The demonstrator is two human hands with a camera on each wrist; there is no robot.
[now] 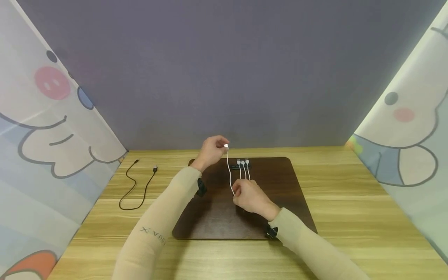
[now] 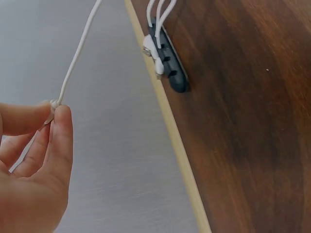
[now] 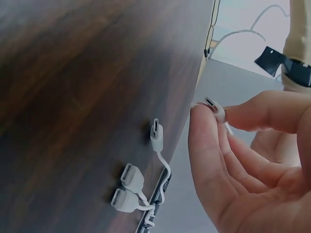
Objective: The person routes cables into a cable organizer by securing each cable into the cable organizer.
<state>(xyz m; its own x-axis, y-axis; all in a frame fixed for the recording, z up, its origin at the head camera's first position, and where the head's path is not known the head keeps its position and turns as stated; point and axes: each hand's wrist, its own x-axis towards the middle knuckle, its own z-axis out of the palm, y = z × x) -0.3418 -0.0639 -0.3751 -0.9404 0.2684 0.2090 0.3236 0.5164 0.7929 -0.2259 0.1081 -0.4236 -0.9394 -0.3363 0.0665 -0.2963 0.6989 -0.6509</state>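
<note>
A white charging cable (image 1: 230, 171) runs between the two hands above a dark brown board (image 1: 210, 221). The left hand (image 1: 211, 151) pinches its upper plug (image 1: 226, 146) near the board's back edge. Lower and closer, the right hand (image 1: 253, 197) pinches the other end, a small USB-C plug (image 3: 216, 110), between thumb and fingers. A black cable clip (image 2: 179, 82) lies at the back of the board and carries several white cables. Their near ends, a USB-C plug (image 3: 156, 135) and two wider plugs (image 3: 132, 177), show in the right wrist view.
On the wooden table (image 1: 350, 202), left of the board, lies a curved black cable (image 1: 145, 192) with a USB plug (image 1: 155, 168). A grey wall (image 1: 231, 77) rises behind the table, and printed cartoon panels (image 1: 402, 128) flank it.
</note>
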